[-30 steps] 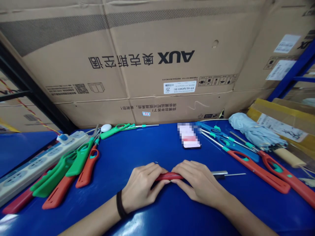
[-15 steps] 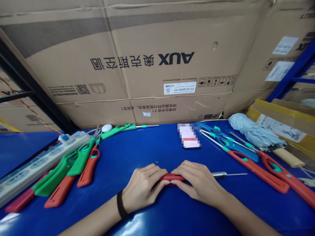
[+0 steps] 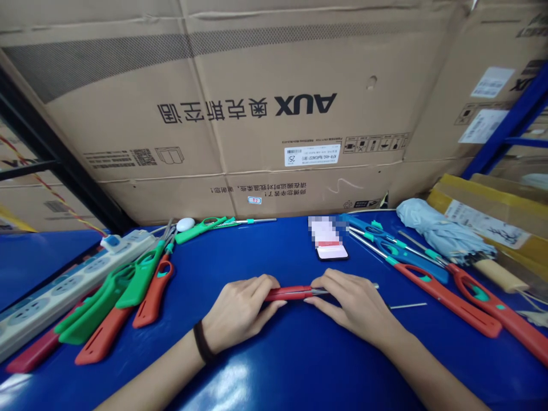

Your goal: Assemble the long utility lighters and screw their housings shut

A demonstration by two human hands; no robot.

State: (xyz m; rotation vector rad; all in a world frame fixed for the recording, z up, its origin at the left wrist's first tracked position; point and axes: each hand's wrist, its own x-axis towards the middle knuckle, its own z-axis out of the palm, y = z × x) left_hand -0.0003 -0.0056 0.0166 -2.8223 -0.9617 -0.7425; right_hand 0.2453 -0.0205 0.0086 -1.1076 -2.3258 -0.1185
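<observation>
The half-closed left hand (image 3: 242, 311) and right hand (image 3: 353, 302) grip a red lighter body (image 3: 286, 293) together, its metal tube (image 3: 321, 292) pointing right, near a loose steel rod (image 3: 409, 305)

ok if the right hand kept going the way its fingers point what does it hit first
The red handle, which the right hand already seems to touch with its fingers. Just past it, probably the left hand.
</observation>
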